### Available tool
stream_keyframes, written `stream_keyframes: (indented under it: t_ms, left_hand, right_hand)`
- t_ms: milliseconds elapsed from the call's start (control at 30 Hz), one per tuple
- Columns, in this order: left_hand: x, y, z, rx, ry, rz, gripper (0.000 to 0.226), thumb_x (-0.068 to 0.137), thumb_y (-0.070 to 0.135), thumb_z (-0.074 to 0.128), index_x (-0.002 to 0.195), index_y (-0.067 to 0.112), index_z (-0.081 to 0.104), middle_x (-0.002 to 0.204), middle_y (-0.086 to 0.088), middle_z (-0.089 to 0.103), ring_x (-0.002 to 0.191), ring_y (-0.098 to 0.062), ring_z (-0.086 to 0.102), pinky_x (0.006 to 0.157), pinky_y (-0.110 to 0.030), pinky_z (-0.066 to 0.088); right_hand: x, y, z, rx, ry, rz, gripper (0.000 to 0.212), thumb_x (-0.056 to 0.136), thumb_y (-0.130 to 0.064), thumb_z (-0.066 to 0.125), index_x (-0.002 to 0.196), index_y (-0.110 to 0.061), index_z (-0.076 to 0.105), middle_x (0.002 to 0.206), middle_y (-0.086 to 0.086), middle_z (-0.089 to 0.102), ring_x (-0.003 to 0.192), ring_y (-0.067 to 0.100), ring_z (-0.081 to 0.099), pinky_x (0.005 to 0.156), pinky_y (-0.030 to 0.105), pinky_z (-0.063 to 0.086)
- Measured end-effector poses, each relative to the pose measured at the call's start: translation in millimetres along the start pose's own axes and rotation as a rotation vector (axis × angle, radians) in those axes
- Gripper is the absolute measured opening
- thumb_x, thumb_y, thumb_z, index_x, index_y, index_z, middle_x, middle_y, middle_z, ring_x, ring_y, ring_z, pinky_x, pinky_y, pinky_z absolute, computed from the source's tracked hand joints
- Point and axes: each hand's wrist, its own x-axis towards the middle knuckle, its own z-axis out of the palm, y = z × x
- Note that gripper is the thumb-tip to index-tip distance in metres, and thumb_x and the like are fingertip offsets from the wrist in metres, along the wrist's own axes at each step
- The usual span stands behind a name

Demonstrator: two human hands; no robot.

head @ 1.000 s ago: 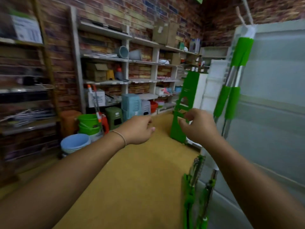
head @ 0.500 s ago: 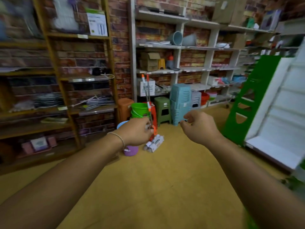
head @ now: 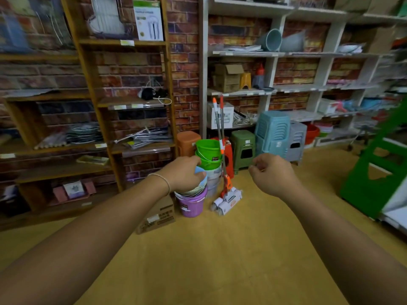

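Text log | I can read nothing | green-and-white product card (head: pixel 148 19), upper left of centre: print blurred | brown cardboard box (head: pixel 158 214), floor centre: print too small | purple plastic bucket (head: pixel 191 205), centre: sticker illegible

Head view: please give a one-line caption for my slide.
Left hand and right hand, both curled, stretch toward buckets and mops by shop shelves.
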Motion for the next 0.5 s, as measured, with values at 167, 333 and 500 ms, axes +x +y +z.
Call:
stream_keyframes:
  t_ms: [167, 333, 500]
  left_hand:
    - [72, 9, 2, 0.006, 0.031, 0.028, 0.042, 0.098, 0.036, 0.052, 0.129, 0.008, 0.052, 0.122, -0.015, 0.061, 0.110, -0.032, 0.057, 0.082, -0.033, 0.042]
    - [140, 16, 11, 0.013, 0.037, 0.062, 0.040, 0.098, 0.036, 0.052, 0.122, 0.005, 0.055, 0.117, -0.015, 0.062, 0.104, -0.031, 0.057, 0.079, -0.032, 0.042]
    - [208, 15, 28, -0.006, -0.001, 0.095, 0.041, 0.099, 0.037, 0.051, 0.123, 0.003, 0.054, 0.115, -0.017, 0.061, 0.103, -0.032, 0.057, 0.088, -0.040, 0.048]
  right_hand:
    - [66, 19, -1, -0.009, -0.021, -0.034, 0.026, 0.094, -0.023, 0.057, 0.115, -0.010, 0.066, 0.095, 0.005, 0.069, 0.100, 0.027, 0.063, 0.083, 0.028, 0.046]
    - [122, 35, 2, -0.040, -0.038, -0.065, 0.028, 0.096, -0.025, 0.054, 0.118, -0.010, 0.064, 0.101, 0.011, 0.071, 0.096, 0.028, 0.063, 0.083, 0.033, 0.052]
    - [176, 55, 15, -0.093, -0.071, -0.076, 0.034, 0.098, -0.029, 0.050, 0.128, -0.014, 0.059, 0.119, 0.011, 0.067, 0.107, 0.030, 0.061, 0.087, 0.035, 0.051]
